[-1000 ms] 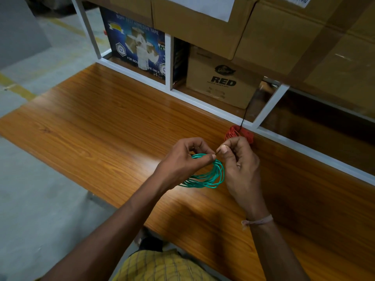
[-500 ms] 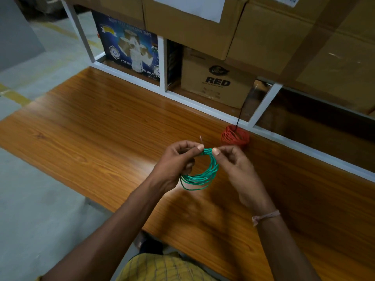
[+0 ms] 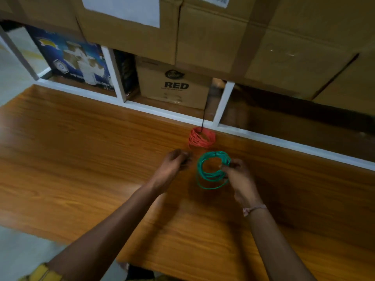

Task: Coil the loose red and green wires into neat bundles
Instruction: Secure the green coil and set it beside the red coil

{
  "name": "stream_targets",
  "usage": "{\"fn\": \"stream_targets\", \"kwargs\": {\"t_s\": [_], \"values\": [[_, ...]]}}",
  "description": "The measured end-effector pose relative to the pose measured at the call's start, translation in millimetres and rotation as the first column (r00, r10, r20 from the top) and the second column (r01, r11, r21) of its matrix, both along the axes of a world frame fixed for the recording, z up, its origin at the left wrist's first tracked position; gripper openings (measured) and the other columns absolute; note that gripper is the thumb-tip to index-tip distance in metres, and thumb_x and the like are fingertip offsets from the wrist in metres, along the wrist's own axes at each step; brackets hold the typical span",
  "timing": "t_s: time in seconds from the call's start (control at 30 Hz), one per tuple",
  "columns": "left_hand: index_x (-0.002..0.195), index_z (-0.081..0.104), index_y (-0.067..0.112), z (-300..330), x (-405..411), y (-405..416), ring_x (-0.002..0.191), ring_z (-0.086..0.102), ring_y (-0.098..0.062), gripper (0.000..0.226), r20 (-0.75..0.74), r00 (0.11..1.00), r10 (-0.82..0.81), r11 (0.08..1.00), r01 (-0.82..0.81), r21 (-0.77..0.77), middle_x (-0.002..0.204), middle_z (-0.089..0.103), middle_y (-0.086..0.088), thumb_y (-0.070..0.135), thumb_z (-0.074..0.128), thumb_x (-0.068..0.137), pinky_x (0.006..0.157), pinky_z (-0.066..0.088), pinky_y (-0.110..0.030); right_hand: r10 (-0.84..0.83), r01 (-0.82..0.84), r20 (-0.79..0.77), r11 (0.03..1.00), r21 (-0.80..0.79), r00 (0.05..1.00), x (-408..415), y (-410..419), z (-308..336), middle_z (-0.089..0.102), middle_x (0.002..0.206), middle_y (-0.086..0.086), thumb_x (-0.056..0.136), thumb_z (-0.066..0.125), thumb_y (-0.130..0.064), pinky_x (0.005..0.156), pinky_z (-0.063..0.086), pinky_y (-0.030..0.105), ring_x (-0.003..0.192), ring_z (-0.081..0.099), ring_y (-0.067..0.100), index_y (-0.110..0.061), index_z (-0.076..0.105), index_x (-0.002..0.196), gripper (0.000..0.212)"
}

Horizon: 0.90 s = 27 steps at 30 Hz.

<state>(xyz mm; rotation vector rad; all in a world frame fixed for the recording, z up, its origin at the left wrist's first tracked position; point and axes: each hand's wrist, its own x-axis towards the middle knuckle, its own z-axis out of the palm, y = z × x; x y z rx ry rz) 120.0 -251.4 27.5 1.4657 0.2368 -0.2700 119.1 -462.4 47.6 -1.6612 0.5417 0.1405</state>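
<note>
Now right hand (image 3: 240,179) pinches round green wire coil (image 3: 211,171); wood-grain table (image 3: 81,159).

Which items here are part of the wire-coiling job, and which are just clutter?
Part of the job:
- green wire coil, held by the right hand
- red wire coil, lying on the table
- left hand, near the green coil, not on it

Just lying about:
- "RED" carton
- blue printed box
- large cardboard boxes
</note>
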Motion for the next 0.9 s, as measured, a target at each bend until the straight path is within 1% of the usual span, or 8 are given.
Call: {"fn": "stream_targets", "kwargs": {"t_s": [0.13,0.23,0.3,0.43,0.5,0.6,0.73,0.9], "values": [[0.134,0.061,0.023,-11,35,-9,0.133,0.060,-0.027,0.025,0.177,0.960,-0.218,0.855,0.100,0.509,0.144,0.062,-0.009,0.024,0.057,0.110,0.105,0.050,-0.040,-0.058,0.053,-0.024,0.983,-0.175,0.998,44,-45,-9,0.070,0.108,0.005,0.098,0.074,-0.013,0.087,0.065,0.046,0.101,0.072,0.024,-0.022,0.059,0.101,0.018],[0.155,0.048,0.013,-10,64,-24,0.148,0.043,-0.035,0.050,0.296,0.852,-0.432,0.633,0.053,0.772,0.160,0.046,-0.017,0.022,0.056,0.106,0.120,0.041,-0.050,-0.049,0.054,0.022,0.954,-0.296,0.999,79,-56,-14,0.076,0.113,0.010,0.090,0.080,-0.021,0.077,0.067,0.048,0.095,0.076,0.026,-0.022,0.064,0.097,0.017],[0.158,0.045,0.005,-19,84,-34,0.153,0.036,-0.043,0.060,0.313,0.762,-0.567,0.504,0.019,0.864,0.163,0.042,-0.023,0.030,0.051,0.104,0.125,0.034,-0.059,-0.041,0.046,0.021,0.902,-0.428,0.999,98,-52,-18,0.071,0.126,0.010,0.091,0.079,-0.028,0.075,0.066,0.042,0.106,0.074,0.027,-0.012,0.062,0.123,0.040],[0.171,0.011,0.015,-41,98,-42,0.165,-0.004,-0.038,0.076,0.073,0.716,-0.695,0.205,0.100,0.974,0.179,0.003,-0.016,0.033,0.053,0.110,0.133,0.004,-0.058,0.145,-0.053,0.049,0.623,-0.780,0.988,95,-42,-39,0.029,0.169,0.015,0.097,0.072,-0.037,0.123,0.038,0.058,0.157,0.030,0.040,-0.016,0.032,0.162,0.079],[0.172,0.005,0.019,-53,95,-39,0.165,-0.010,-0.036,0.078,0.039,0.707,-0.706,0.153,0.100,0.983,0.179,-0.002,-0.014,0.031,0.052,0.111,0.133,0.002,-0.060,0.353,-0.168,-0.009,0.423,-0.890,0.935,83,-38,-59,0.016,0.176,0.012,0.099,0.062,-0.051,0.130,0.008,0.060,0.163,0.009,0.042,-0.024,0.033,0.163,0.076],[0.172,0.009,0.020,-60,87,-36,0.163,-0.008,-0.039,0.077,0.004,0.704,-0.710,0.132,0.127,0.983,0.179,0.004,-0.015,0.040,0.050,0.110,0.132,0.001,-0.063,0.480,-0.367,-0.208,0.265,-0.892,0.852,69,-42,-84,0.001,0.179,0.008,0.100,0.040,-0.066,0.127,-0.010,0.060,0.163,-0.011,0.042,-0.032,0.030,0.166,0.074],[0.172,0.007,0.024,-56,76,-38,0.165,-0.004,-0.042,0.078,-0.054,0.731,-0.681,0.086,0.152,0.985,0.180,0.003,-0.013,0.045,0.050,0.110,0.131,-0.002,-0.057,0.547,-0.466,-0.335,0.116,-0.877,0.767,57,-57,-95,-0.011,0.179,0.006,0.101,0.022,-0.076,0.129,-0.005,0.062,0.161,-0.021,0.041,-0.035,0.012,0.169,0.080],[0.171,0.003,0.024,-63,58,-30,0.165,-0.005,-0.041,0.081,-0.108,0.766,-0.634,0.045,0.177,0.983,0.180,-0.001,-0.013,0.042,0.052,0.110,0.133,0.004,-0.060,0.657,-0.386,-0.215,0.125,-0.914,0.722,38,-59,-101,0.007,0.179,0.009,0.095,0.013,-0.078,0.129,0.009,0.063,0.163,-0.006,0.043,-0.036,0.006,0.169,0.086]]}}
